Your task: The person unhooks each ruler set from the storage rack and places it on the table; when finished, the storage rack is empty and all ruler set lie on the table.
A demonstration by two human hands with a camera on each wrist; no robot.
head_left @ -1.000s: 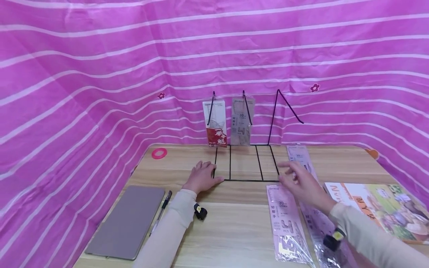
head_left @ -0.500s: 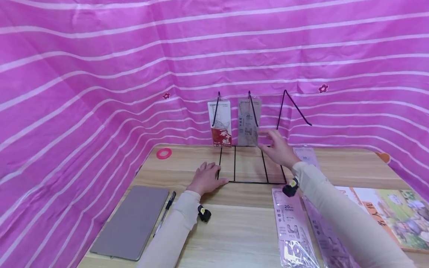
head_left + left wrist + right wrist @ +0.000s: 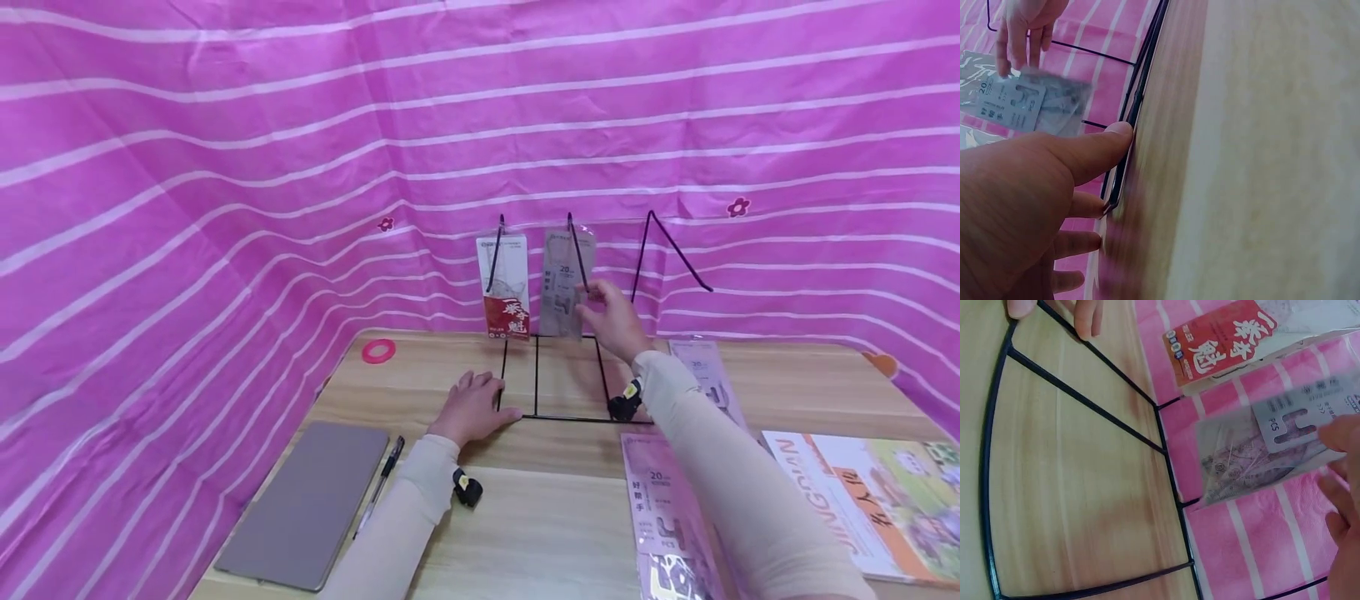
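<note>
A black wire display rack [image 3: 537,379] stands on the wooden table. My left hand [image 3: 474,407] holds its front left corner, thumb on the front bar and fingers at the side bar. A grey flat packet [image 3: 558,260] marked 20 hangs from the middle hook. At its right edge, my right hand [image 3: 618,323] touches it near the hook's end; in the right wrist view one fingertip [image 3: 1330,432] meets the packet's face while the other fingers stay apart from it. A white and red packet [image 3: 504,265] hangs on the left hook. The right hook [image 3: 678,252] carries nothing.
Two pink packets [image 3: 654,487] lie at the right, partly under my right arm, beside a picture-covered book [image 3: 862,492]. A grey tablet-like slab [image 3: 307,504] and a pen [image 3: 381,483] lie at the left. Behind them sits a pink ring [image 3: 378,351]. Pink striped cloth [image 3: 300,150] surrounds the table.
My right hand has moved from above the pink packets, up and left to the grey packet on the middle hook. My left hand has stayed at the rack's corner. The view has shifted slightly.
</note>
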